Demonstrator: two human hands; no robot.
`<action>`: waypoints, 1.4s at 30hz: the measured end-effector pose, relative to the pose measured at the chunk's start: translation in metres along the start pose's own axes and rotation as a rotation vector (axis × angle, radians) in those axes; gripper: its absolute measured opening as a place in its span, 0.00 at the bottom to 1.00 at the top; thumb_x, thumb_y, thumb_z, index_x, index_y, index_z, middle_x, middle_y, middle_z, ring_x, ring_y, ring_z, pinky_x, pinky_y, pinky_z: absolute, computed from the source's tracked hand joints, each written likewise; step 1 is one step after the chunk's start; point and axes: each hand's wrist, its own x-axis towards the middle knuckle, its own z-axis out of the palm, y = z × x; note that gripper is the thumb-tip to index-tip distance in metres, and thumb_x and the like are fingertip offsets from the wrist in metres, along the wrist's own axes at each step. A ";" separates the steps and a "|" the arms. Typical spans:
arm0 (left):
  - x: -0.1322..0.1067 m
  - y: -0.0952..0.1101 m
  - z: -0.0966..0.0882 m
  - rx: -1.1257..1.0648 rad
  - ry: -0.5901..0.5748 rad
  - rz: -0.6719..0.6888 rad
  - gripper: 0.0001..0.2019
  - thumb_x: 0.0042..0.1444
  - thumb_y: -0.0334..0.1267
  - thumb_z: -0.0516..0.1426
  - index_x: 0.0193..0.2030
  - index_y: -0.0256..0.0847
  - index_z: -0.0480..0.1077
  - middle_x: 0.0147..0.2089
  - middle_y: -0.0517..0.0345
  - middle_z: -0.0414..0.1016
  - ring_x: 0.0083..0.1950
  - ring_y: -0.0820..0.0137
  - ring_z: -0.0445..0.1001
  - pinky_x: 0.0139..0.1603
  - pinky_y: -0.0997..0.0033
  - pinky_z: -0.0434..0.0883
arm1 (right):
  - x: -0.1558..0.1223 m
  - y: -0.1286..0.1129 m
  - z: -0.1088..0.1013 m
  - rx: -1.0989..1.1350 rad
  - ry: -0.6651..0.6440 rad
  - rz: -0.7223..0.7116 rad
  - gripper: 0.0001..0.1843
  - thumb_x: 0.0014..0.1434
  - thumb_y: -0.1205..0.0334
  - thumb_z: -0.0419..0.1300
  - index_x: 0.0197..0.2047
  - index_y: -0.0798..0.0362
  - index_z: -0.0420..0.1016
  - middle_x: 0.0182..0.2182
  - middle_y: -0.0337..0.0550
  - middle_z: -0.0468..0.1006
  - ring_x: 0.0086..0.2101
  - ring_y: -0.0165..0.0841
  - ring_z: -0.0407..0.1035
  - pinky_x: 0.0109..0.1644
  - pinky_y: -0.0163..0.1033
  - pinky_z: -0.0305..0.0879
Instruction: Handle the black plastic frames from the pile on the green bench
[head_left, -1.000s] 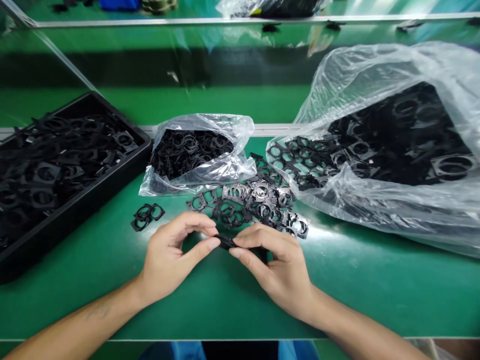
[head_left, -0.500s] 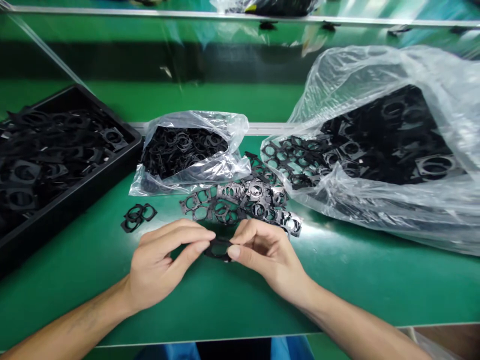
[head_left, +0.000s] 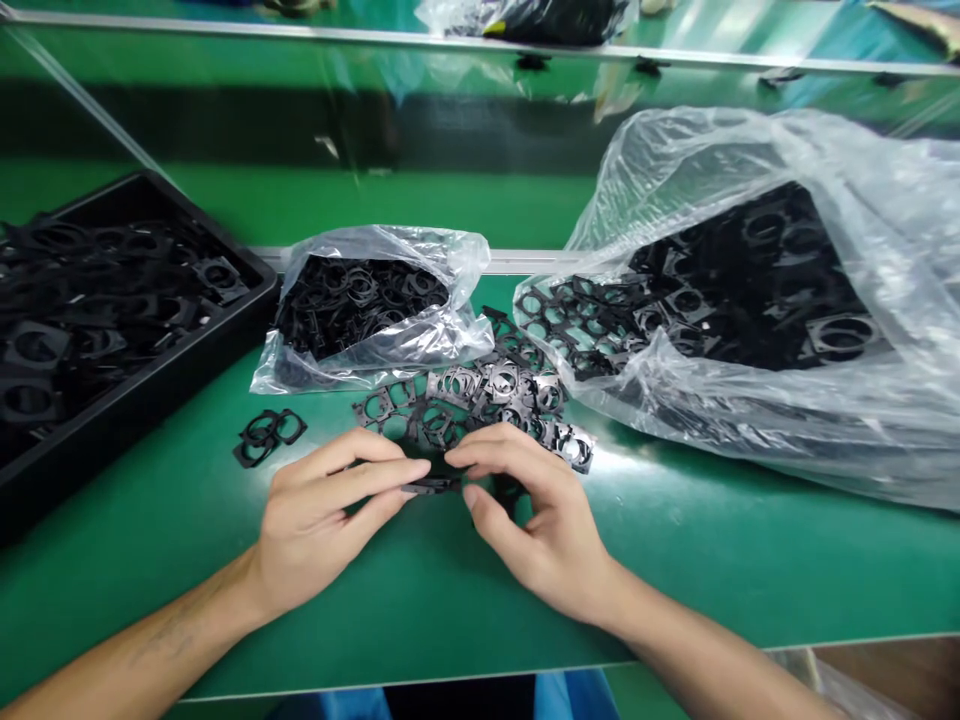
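Note:
Between thumb and fingers, my left hand (head_left: pixel 330 520) pinches a small black plastic ring frame (head_left: pixel 433 486), which is turned nearly edge-on above the green table. My right hand (head_left: pixel 544 520) is just to the right of that part, with thumb and index finger apart and nothing visible between them. Beyond the hands lies a loose pile of flat black frames (head_left: pixel 499 385) with round openings. A few more black ring frames (head_left: pixel 266 435) rest on the table, left of the pile.
A black tray (head_left: pixel 240 300) full of similar frames stands at the left. A clear bag (head_left: pixel 457 345) of black rings sits behind the pile. At the right, a larger clear bag (head_left: pixel 750 420) spills frames. A metal ledge (head_left: pixel 300 35) crosses the back.
My right thumb and fingers have opened away from the ring frame, which both hands held before. The frame has tipped from a visible ring to nearly edge-on. The view has shifted slightly.

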 end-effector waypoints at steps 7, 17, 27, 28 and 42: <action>-0.001 0.000 0.002 -0.073 0.016 -0.095 0.09 0.59 0.25 0.65 0.44 0.41 0.79 0.39 0.55 0.82 0.39 0.70 0.81 0.40 0.73 0.77 | -0.003 0.006 0.000 -0.113 0.017 -0.163 0.11 0.63 0.74 0.64 0.45 0.51 0.82 0.40 0.46 0.83 0.38 0.34 0.78 0.44 0.39 0.77; 0.001 0.002 0.001 -0.137 0.021 -0.063 0.08 0.58 0.25 0.65 0.42 0.41 0.79 0.40 0.54 0.84 0.40 0.67 0.83 0.43 0.70 0.80 | -0.001 0.006 0.001 -0.102 0.050 -0.131 0.10 0.62 0.74 0.66 0.43 0.51 0.84 0.37 0.44 0.84 0.36 0.33 0.78 0.41 0.38 0.77; 0.005 0.002 0.003 -0.272 0.023 -0.294 0.05 0.57 0.27 0.66 0.37 0.42 0.81 0.35 0.56 0.84 0.35 0.71 0.83 0.36 0.77 0.79 | 0.001 0.004 0.003 0.255 0.003 0.249 0.04 0.57 0.70 0.69 0.37 0.54 0.83 0.29 0.39 0.78 0.28 0.27 0.72 0.33 0.32 0.71; 0.006 0.002 0.003 -0.306 0.014 -0.352 0.04 0.57 0.28 0.66 0.36 0.41 0.81 0.35 0.56 0.84 0.34 0.71 0.83 0.35 0.78 0.80 | 0.001 0.004 0.003 0.296 -0.001 0.283 0.04 0.57 0.69 0.69 0.37 0.54 0.83 0.29 0.39 0.78 0.28 0.27 0.72 0.31 0.32 0.70; 0.005 0.001 0.007 -0.313 -0.049 -0.438 0.05 0.59 0.36 0.65 0.33 0.40 0.80 0.30 0.57 0.83 0.29 0.71 0.81 0.31 0.78 0.79 | 0.000 0.006 0.004 0.278 -0.008 0.272 0.03 0.61 0.63 0.68 0.36 0.53 0.79 0.31 0.38 0.75 0.28 0.27 0.69 0.29 0.31 0.68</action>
